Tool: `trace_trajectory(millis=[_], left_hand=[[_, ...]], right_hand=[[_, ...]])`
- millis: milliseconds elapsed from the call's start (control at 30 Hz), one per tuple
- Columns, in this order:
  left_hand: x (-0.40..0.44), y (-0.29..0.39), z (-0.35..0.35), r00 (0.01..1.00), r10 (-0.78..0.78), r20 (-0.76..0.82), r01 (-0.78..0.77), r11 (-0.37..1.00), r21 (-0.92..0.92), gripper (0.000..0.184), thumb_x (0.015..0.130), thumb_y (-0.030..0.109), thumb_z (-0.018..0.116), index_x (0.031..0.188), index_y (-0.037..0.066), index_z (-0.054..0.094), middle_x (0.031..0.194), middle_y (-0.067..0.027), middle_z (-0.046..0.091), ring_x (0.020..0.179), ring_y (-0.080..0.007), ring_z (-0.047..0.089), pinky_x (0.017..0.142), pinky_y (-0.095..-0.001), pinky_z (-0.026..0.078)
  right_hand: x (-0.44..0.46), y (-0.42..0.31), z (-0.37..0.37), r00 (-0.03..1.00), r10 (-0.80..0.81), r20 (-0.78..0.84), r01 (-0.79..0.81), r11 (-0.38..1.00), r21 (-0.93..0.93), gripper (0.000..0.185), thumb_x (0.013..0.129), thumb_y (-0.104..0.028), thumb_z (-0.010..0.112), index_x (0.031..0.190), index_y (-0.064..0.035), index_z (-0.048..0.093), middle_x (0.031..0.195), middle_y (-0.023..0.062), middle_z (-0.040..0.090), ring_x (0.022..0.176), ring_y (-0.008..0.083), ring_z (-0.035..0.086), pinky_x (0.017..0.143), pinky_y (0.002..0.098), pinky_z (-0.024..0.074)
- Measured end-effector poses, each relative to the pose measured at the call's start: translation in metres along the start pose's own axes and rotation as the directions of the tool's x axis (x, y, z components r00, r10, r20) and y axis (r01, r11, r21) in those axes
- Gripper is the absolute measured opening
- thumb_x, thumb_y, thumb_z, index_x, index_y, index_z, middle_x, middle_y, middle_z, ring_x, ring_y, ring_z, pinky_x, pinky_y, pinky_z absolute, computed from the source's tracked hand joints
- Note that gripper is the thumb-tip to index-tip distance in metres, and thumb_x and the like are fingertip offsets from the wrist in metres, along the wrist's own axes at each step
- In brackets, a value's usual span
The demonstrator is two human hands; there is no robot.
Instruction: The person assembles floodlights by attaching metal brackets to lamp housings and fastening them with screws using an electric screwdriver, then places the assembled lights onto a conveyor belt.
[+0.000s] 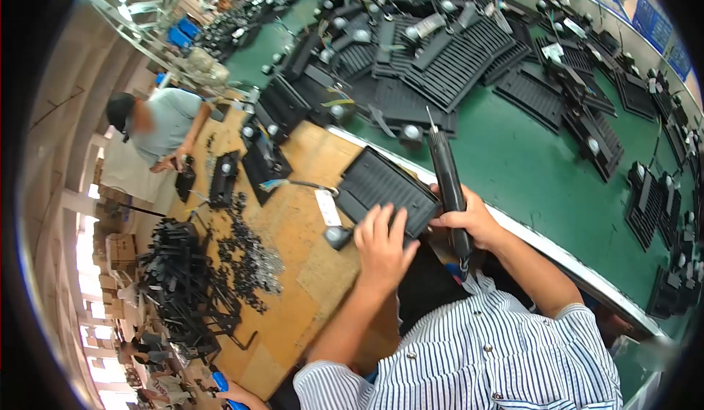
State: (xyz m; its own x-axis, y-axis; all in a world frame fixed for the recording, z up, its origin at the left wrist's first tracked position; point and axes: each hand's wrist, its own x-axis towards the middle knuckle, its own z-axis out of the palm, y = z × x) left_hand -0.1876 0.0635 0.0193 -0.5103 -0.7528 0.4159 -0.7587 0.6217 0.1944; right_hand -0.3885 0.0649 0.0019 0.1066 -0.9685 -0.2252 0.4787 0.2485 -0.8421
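Observation:
A black finned housing [385, 190], much like a floodlight body, lies at the table's edge in front of me. A cable with bare coloured wire ends and a white tag [327, 207] comes off its left side, and a small black sensor head [337, 237] with a pale dome sits by its near corner. My left hand [383, 252] rests on the housing's near edge with fingers spread. In my right hand [473, 219] is a black electric screwdriver [449, 171], its thin bit pointing up and away, beside the housing's right end.
A green conveyor belt [499, 138] to the right bears many similar housings [458, 58]. On the wooden table [308, 293] lie scattered small screws and black parts [246, 260] and a pile of black brackets [176, 278]. A co-worker [165, 124] handles a part at the far left.

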Motion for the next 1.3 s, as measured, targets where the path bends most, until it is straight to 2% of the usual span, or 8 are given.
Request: trace_trajectory(millis=[133, 200, 267, 367, 600, 733, 933, 1300], left_hand=[[-0.075, 0.001, 0.003, 0.921, -0.366, -0.135, 0.292, 0.877, -0.383, 0.009, 0.078, 0.007, 0.065, 0.084, 0.004, 0.059, 0.082, -0.0104, 0.052, 0.074, -0.0257, 0.053, 0.063, -0.0381, 0.044], [-0.101, 0.002, 0.003, 0.527, -0.619, 0.582, 0.769, 0.056, -0.637, 0.021, 0.092, 0.020, 0.054, 0.098, 0.001, 0.060, 0.101, -0.0105, 0.061, 0.088, -0.0202, 0.060, 0.069, -0.0336, 0.048], [-0.099, -0.004, 0.022, 0.514, -0.419, 0.748, 0.448, -0.612, -0.651, 0.036, 0.096, 0.028, 0.047, 0.118, -0.001, 0.051, 0.118, -0.0110, 0.058, 0.102, -0.0231, 0.059, 0.084, -0.0337, 0.048], [-0.059, -0.005, 0.033, 0.678, -0.360, 0.641, 0.071, -0.836, -0.544, 0.047, 0.097, 0.035, 0.044, 0.128, 0.000, 0.042, 0.127, -0.0139, 0.053, 0.113, -0.0268, 0.053, 0.096, -0.0393, 0.043], [-0.033, 0.009, 0.031, 0.633, -0.460, 0.623, 0.220, -0.664, -0.715, 0.044, 0.096, 0.031, 0.044, 0.131, 0.005, 0.042, 0.129, -0.0117, 0.052, 0.118, -0.0267, 0.051, 0.101, -0.0445, 0.041], [-0.015, 0.010, 0.011, 0.607, -0.463, 0.646, 0.309, -0.611, -0.729, 0.042, 0.094, 0.035, 0.046, 0.125, 0.006, 0.047, 0.121, -0.0119, 0.057, 0.110, -0.0256, 0.057, 0.092, -0.0455, 0.047], [0.025, -0.030, -0.070, 0.704, -0.552, 0.447, 0.224, -0.424, -0.877, 0.042, 0.093, 0.033, 0.048, 0.123, 0.003, 0.049, 0.120, -0.0096, 0.058, 0.108, -0.0261, 0.057, 0.091, -0.0467, 0.048], [0.276, -0.276, -0.082, 0.413, -0.863, 0.292, 0.091, -0.280, -0.956, 0.029, 0.091, 0.030, 0.056, 0.108, 0.007, 0.055, 0.106, -0.0094, 0.063, 0.092, -0.0259, 0.063, 0.074, -0.0428, 0.056]], right_hand=[[0.004, -0.001, 0.018, 0.997, -0.025, -0.066, 0.018, 0.994, -0.107, 0.056, 0.065, -0.009, 0.068, 0.116, 0.0032, 0.050, 0.081, 0.0049, 0.055, 0.071, 0.0124, 0.054, 0.065, 0.0258, 0.0447], [-0.002, -0.007, 0.024, 0.995, -0.003, -0.105, -0.008, 0.995, -0.099, 0.057, 0.066, -0.009, 0.068, 0.118, 0.0039, 0.050, 0.081, 0.0056, 0.055, 0.070, 0.0127, 0.055, 0.065, 0.0260, 0.0457], [-0.004, -0.005, 0.024, 0.994, -0.009, -0.107, 0.001, 0.997, -0.078, 0.057, 0.066, -0.008, 0.068, 0.119, 0.0036, 0.049, 0.079, 0.0055, 0.055, 0.068, 0.0124, 0.056, 0.064, 0.0258, 0.0464], [-0.015, 0.002, 0.019, 0.996, -0.003, -0.084, -0.004, 0.997, -0.083, 0.058, 0.067, -0.007, 0.068, 0.121, 0.0030, 0.048, 0.077, 0.0048, 0.056, 0.064, 0.0116, 0.056, 0.062, 0.0257, 0.0472], [-0.051, -0.012, 0.027, 0.998, -0.063, 0.022, 0.066, 0.964, -0.257, 0.063, 0.062, -0.011, 0.069, 0.121, 0.0026, 0.051, 0.139, 0.0157, 0.041, 0.116, 0.0193, 0.049, 0.091, 0.0330, 0.0438], [-0.058, -0.019, 0.031, 0.904, -0.295, 0.309, 0.427, 0.640, -0.638, 0.050, 0.057, -0.018, 0.071, 0.102, -0.0004, 0.059, 0.140, 0.0190, 0.040, 0.119, 0.0259, 0.045, 0.100, 0.0385, 0.0335], [-0.082, -0.076, -0.018, 0.910, -0.411, 0.047, 0.410, 0.880, -0.240, 0.047, 0.057, -0.026, 0.075, 0.092, -0.0051, 0.051, 0.130, 0.0219, 0.046, 0.134, 0.0383, 0.028, 0.104, 0.0528, 0.0327], [-0.027, -0.117, -0.099, 0.881, -0.085, -0.466, 0.124, 0.991, 0.054, 0.057, 0.063, -0.028, 0.074, 0.100, -0.0008, 0.040, 0.063, 0.0131, 0.056, 0.053, 0.0252, 0.062, 0.045, 0.0344, 0.0544]])
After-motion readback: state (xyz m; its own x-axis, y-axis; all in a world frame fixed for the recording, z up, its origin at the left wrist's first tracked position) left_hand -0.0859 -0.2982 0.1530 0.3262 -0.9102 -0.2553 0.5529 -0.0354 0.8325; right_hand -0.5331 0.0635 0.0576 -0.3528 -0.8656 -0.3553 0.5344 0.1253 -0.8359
